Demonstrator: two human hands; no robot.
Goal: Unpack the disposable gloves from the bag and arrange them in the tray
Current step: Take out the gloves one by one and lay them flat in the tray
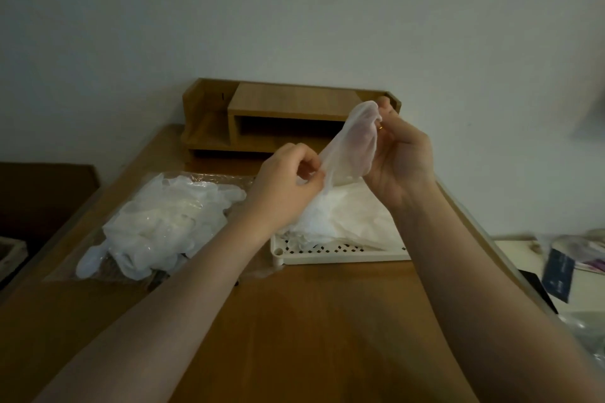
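I hold one translucent white disposable glove (355, 147) stretched in the air above the tray. My left hand (284, 183) pinches its lower end, and my right hand (397, 157) grips its upper end between curled fingers. Below them a white perforated tray (327, 253) holds several flattened gloves (343, 216). To the left, a clear plastic bag (183, 180) lies flat on the wooden table with a heap of white gloves (157, 222) on and in it.
A wooden desk organiser (278, 114) stands at the table's back edge against the wall. Off the table's right side lie dark cards and clutter (559, 271). A dark piece of furniture (42, 199) stands to the left.
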